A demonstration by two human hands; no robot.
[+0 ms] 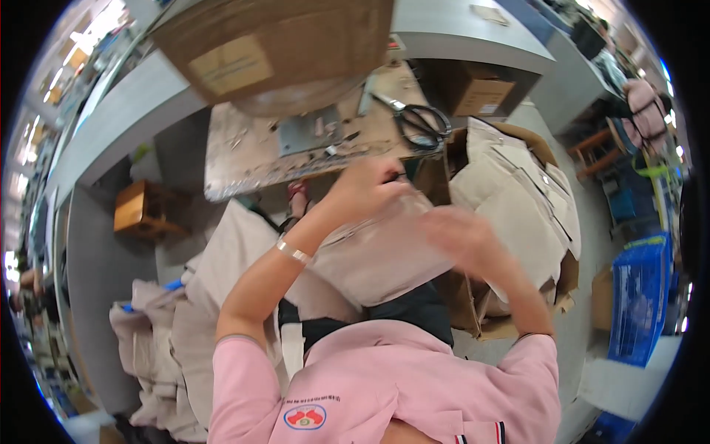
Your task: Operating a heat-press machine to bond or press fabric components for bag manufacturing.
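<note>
L hand [370, 186] is showing bent fingers, R hand [464, 235] is looking blurry; can't tell grips. Beige cloth [381, 259] is lying on lap [414, 309], prob. getting edge work, prob. needing steady pinching next.

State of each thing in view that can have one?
Left hand: fingers curled, grip unclear
Right hand: blurred, grip unclear
Lap fabric: draped over the thighs
Scissors: lying on wooden board
Carton: open, filled with beige fabric
Upper box: top out of frame, closure unclear
</note>
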